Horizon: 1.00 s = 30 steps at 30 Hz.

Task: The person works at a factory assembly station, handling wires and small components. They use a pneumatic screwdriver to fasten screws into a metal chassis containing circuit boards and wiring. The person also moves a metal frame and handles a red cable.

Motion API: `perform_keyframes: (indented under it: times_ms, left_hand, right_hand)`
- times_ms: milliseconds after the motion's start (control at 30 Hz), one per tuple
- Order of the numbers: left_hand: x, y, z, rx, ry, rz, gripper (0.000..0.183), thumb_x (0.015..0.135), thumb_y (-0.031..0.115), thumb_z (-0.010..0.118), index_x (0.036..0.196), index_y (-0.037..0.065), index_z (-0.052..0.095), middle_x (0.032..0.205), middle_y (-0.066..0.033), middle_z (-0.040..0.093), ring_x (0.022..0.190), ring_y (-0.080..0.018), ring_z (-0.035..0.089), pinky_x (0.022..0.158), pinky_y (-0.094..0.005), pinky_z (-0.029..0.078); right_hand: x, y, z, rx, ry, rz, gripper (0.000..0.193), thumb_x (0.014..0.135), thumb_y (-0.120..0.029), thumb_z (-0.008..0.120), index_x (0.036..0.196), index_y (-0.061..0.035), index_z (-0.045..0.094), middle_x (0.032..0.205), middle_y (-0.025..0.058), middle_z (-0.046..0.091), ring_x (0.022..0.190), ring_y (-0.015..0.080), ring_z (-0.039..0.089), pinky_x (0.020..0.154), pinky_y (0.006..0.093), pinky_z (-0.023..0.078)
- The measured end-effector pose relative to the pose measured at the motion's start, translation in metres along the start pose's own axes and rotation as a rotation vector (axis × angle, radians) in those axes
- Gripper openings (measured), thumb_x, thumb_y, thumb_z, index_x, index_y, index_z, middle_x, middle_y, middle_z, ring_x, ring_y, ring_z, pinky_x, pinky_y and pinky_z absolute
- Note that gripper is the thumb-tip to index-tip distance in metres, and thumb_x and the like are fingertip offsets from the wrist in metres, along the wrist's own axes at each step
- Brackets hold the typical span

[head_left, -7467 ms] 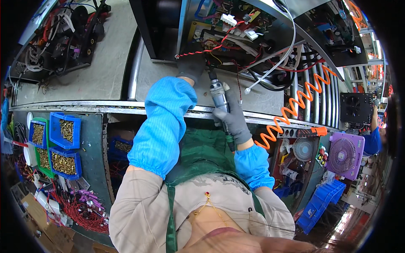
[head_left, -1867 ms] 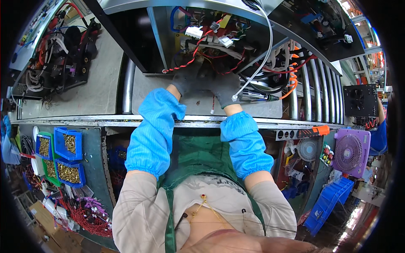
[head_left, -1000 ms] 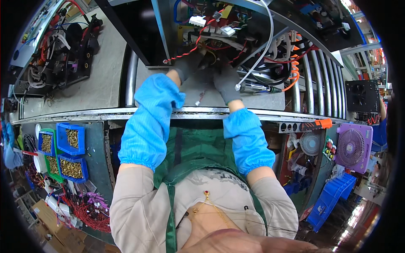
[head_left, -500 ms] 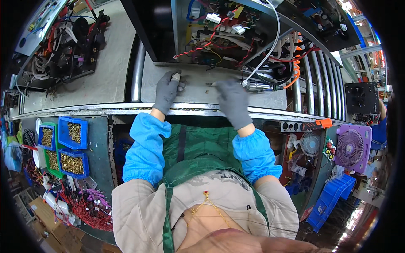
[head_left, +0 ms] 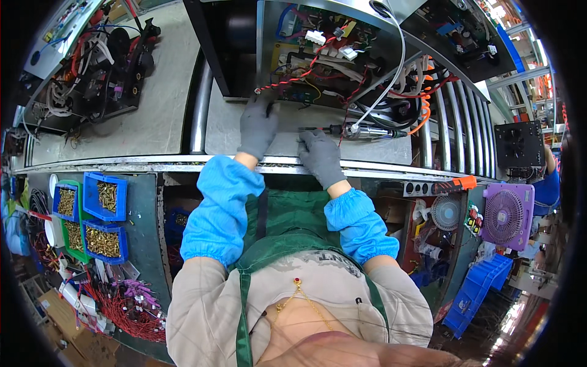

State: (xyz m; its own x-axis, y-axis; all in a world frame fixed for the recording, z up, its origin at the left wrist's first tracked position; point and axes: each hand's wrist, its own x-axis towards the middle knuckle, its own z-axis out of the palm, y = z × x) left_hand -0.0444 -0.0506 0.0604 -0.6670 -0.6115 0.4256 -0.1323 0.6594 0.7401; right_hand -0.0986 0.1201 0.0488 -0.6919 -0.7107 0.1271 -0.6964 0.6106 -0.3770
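My left hand (head_left: 258, 127), in a grey glove, is at the lower edge of the open metal equipment housing (head_left: 260, 49). Motion blurs its fingers, so their grip does not show. On the metal plate (head_left: 286, 116), the gloved right hand (head_left: 321, 158) has its fingers bent down and drawn together. Whatever may be between them is hidden. Just beyond those fingers lies a power screwdriver (head_left: 373, 132), its bit pointing left. Inside the housing are circuit boards, white connectors (head_left: 315, 37) and a twisted red-and-white wire (head_left: 296, 80) hanging toward my left hand.
Metal rollers (head_left: 457, 122) run to the right of the plate. Another wired unit (head_left: 101, 79) stands at left. Blue bins of brass-coloured screws (head_left: 104, 241) and red wire bundles (head_left: 125, 312) lie lower left. A purple fan (head_left: 506, 213) and another person's arm (head_left: 547, 189) are at right.
My left hand has moved right and up to the housing's edge. The right hand has come left and nearer me, bending its fingers. The housing appears shifted slightly right.
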Motion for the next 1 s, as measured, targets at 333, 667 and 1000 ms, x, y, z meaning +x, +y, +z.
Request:
perform_keyframes:
  times_ms: [333, 667, 1000]
  left_hand:
    - [0.014, -0.026, 0.038, -0.109, -0.094, -0.312, 0.022, 0.084, 0.023, 0.056, 0.096, 0.005, 0.062, 0.083, -0.0183, 0.063, 0.070, -0.0346, 0.061, 0.063, -0.0413, 0.048]
    - [0.004, 0.009, 0.024, 0.126, -0.065, 0.088, 0.022, 0.083, 0.022, 0.056, 0.100, 0.010, 0.062, 0.086, -0.0159, 0.063, 0.073, -0.0310, 0.062, 0.062, -0.0390, 0.049]
    - [0.030, 0.010, 0.040, 0.091, -0.324, 0.304, 0.022, 0.080, 0.015, 0.057, 0.101, 0.010, 0.062, 0.099, -0.0150, 0.060, 0.088, -0.0327, 0.060, 0.072, -0.0407, 0.050]
  right_hand:
    - [0.000, 0.009, -0.002, 0.132, -0.068, 0.054, 0.022, 0.077, -0.020, 0.054, 0.097, -0.0135, 0.062, 0.097, 0.0116, 0.060, 0.089, 0.0304, 0.059, 0.074, 0.0403, 0.049]
    - [0.042, 0.022, -0.019, 0.403, 0.134, 0.172, 0.032, 0.074, -0.019, 0.059, 0.104, -0.0059, 0.058, 0.093, 0.0173, 0.062, 0.085, 0.0349, 0.060, 0.074, 0.0417, 0.048]
    - [0.021, 0.038, -0.022, 0.760, 0.259, 0.275, 0.029, 0.073, -0.016, 0.065, 0.099, -0.0029, 0.061, 0.082, 0.0113, 0.064, 0.073, 0.0218, 0.062, 0.068, 0.0323, 0.048]
